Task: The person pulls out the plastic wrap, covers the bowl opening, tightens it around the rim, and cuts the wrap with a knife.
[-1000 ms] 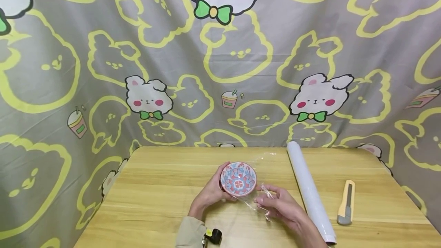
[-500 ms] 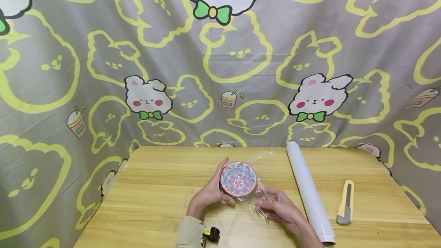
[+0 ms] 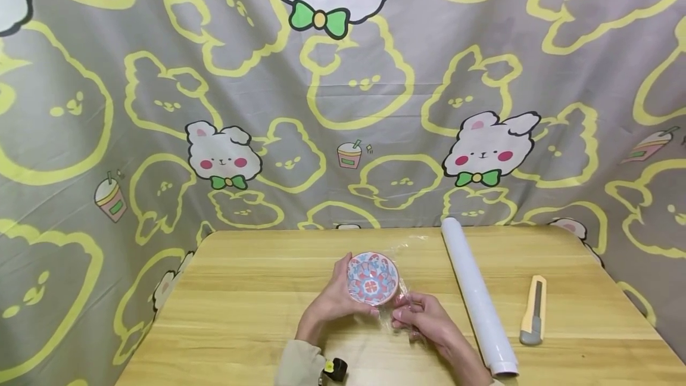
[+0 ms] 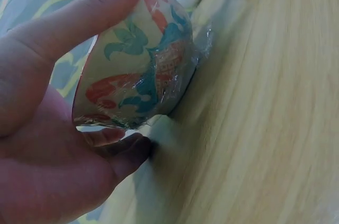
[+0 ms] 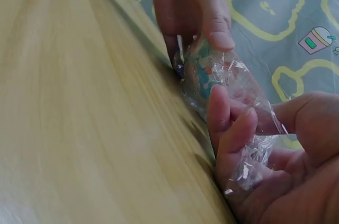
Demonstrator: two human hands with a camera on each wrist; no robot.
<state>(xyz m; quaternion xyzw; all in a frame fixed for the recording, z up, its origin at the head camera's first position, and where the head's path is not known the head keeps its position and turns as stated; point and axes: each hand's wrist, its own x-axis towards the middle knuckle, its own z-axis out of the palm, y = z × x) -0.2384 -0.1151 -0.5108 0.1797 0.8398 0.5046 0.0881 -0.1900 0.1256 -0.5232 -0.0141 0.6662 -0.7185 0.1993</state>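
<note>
A small bowl (image 3: 373, 279) with a red and blue pattern is tilted toward me at the middle of the table. My left hand (image 3: 333, 298) holds it from the left, with the thumb along one side and fingers at the opposite side in the left wrist view. Clear plastic wrap (image 4: 177, 83) clings to the bowl's patterned outside. Its loose, crumpled end (image 5: 249, 168) lies in my right hand (image 3: 429, 319), whose curled fingers grip it close to the bowl's right edge. Part of the wrap is hard to make out against the table.
A long white roll (image 3: 479, 296) lies slantwise on the wooden table (image 3: 241, 290), to the right of my right hand. Farther right is a yellow and grey utility knife (image 3: 533, 311). A patterned grey curtain (image 3: 300, 94) hangs behind the table.
The right hand has come slightly closer to the bowl, and the wrap between them is more gathered. The left hand still holds the bowl. The head view has shifted a little.
</note>
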